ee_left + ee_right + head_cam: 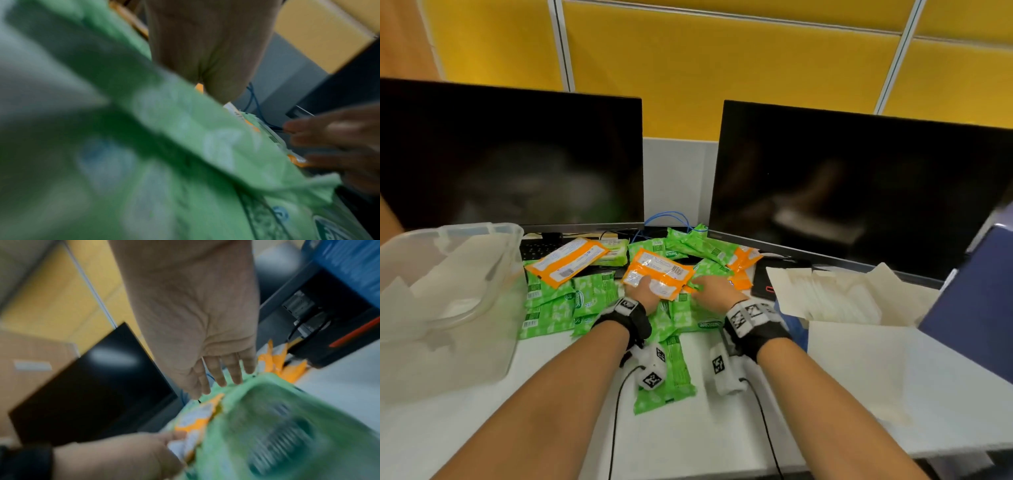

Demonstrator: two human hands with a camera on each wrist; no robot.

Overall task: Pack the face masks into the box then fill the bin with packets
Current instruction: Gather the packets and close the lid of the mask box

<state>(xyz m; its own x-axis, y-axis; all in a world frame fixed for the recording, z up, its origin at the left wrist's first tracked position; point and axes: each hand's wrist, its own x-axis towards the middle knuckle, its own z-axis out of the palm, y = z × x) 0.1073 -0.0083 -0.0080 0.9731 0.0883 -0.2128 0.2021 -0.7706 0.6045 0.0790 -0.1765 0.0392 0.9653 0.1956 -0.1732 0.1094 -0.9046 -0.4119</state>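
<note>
Both hands are digging into the packets [599, 298] heaped mid-counter: left hand [642, 294] is pinching an orange packet [657, 274], right hand [714, 291] is reaching with fingers [218, 371] looking straight (blurry), so scooping several toward the bin [448, 294] at the counter's left edge is smarter.

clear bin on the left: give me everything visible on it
The clear bin is a translucent, plastic-looking, rectangular tub with rounded corners and a lipped rim. It stands upright and open on the white desk, left of the packet pile and before the left monitor. No packets show inside. Neither hand touches it.
</note>
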